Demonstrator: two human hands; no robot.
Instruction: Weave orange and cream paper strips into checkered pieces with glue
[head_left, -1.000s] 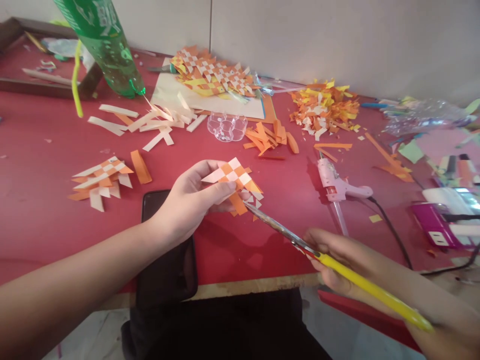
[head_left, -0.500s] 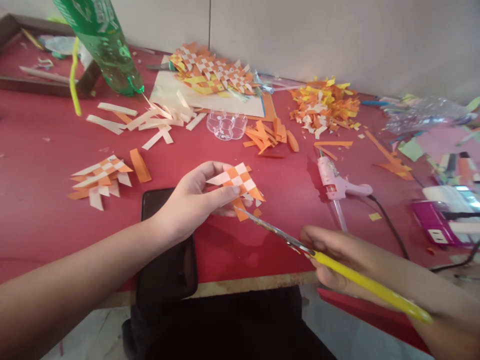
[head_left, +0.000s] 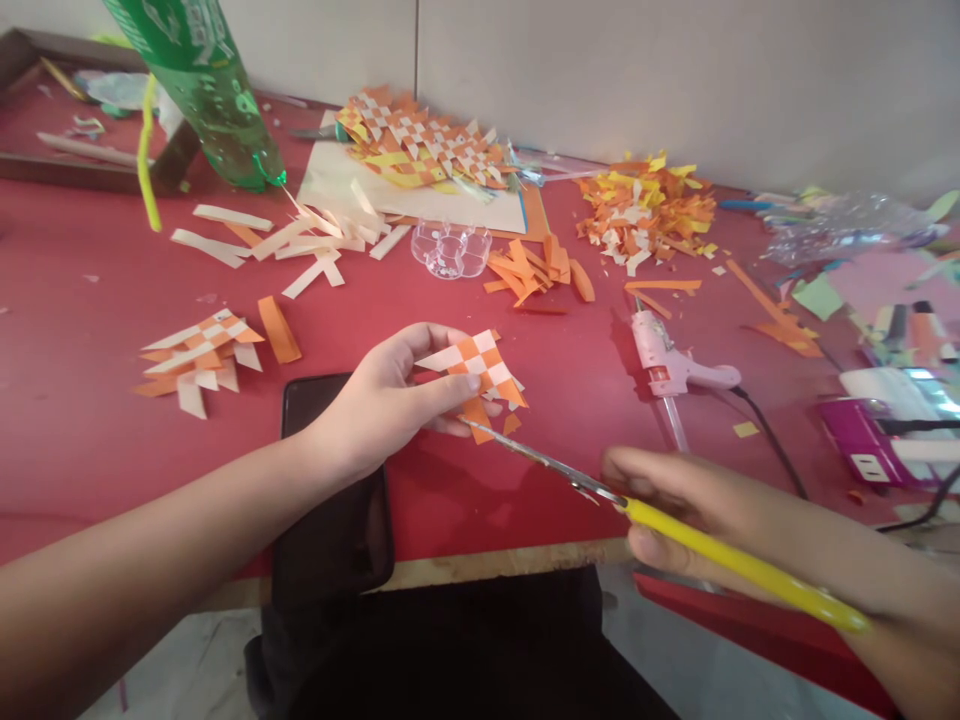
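My left hand (head_left: 397, 395) pinches a small woven paper piece (head_left: 484, 360) in an orange and white checker pattern, thumb on top. My right hand (head_left: 667, 510) grips yellow-handled scissors (head_left: 720, 555). Their blades point left and lie at an orange strip end hanging from the lower edge of the woven piece; whether the blades are fully closed is hard to see. A small orange scrap (head_left: 512, 424) shows just beside the blades. Under my left wrist lies a dark phone (head_left: 337, 530), partly over the table edge.
A pink glue gun (head_left: 667, 360) with a cord lies to the right. Woven pieces (head_left: 202, 350) sit at left. Behind are white strips (head_left: 315, 240), orange strips (head_left: 532, 270), a clear plastic tray (head_left: 450, 250), a scrap pile (head_left: 649, 210) and a green bottle (head_left: 214, 100).
The scissor blades have slid slightly left across the orange strip end. My left hand and the woven piece stay nearly in place; the view has shifted a little.
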